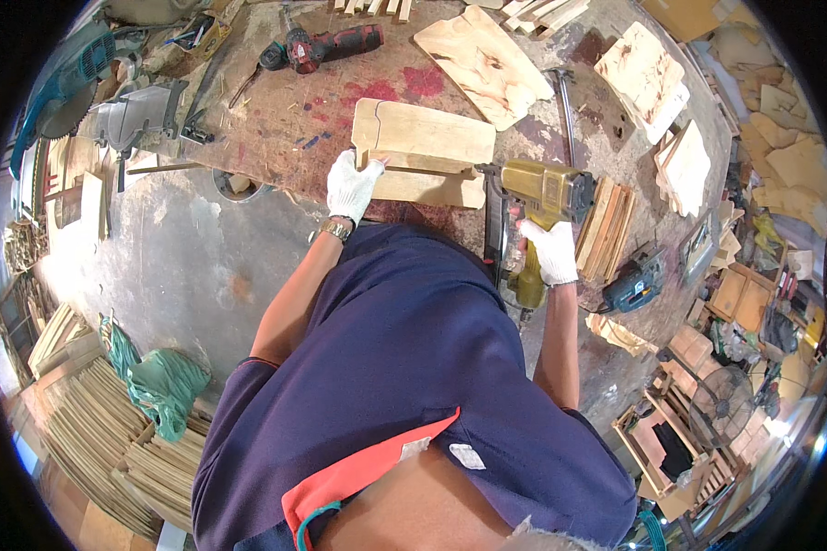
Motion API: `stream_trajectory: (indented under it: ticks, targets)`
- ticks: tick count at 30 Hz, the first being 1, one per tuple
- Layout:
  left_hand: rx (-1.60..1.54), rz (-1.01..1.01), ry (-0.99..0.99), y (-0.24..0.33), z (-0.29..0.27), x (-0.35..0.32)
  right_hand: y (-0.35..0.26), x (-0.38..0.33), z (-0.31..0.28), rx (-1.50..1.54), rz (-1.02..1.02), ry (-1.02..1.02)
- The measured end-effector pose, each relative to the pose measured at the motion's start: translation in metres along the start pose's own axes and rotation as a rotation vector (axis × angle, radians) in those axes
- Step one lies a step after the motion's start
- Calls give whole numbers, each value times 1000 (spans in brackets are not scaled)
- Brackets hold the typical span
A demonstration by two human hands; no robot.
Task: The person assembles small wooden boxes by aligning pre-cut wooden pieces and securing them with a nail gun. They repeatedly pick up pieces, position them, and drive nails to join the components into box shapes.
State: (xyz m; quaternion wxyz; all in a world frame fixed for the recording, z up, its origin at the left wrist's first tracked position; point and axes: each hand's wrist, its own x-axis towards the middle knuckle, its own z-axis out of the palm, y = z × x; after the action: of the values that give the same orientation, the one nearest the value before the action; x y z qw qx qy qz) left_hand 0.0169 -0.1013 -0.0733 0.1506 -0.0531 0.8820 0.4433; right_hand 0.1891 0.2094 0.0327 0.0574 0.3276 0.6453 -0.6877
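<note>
My gloved left hand [351, 188] grips the left end of a small wooden assembly [436, 136] near the bench's front edge. Two pale boards lie in it along a narrow wood strip [413, 163], with a gap showing beside the strip. My right hand [553, 250], also in a white glove, is wrapped round the handle of a yellow nail gun [547, 190]. The gun's nose points left, close to the assembly's right end; whether they touch I cannot tell.
Behind the assembly lie a large pale board [483, 64], a red and black angle grinder [326, 46] and a hammer [568, 115]. Wood strips [606, 230] and a blue power tool [632, 280] are at right. A circular saw [69, 87] stands far left.
</note>
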Motion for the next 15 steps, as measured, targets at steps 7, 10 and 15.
stream_trajectory:
  ticks: [7, 10, 15]
  targets:
    - [27, 3, 12, 3, 0, -2, 7, 9, 9, -176, 48, -40]
    - [-19, -16, 6, 4, 0, -3, 5, 9, 9, -365, 83, -18]
    - [40, -20, -5, 10, -3, -4, -15, 3, 13, -241, 48, -77]
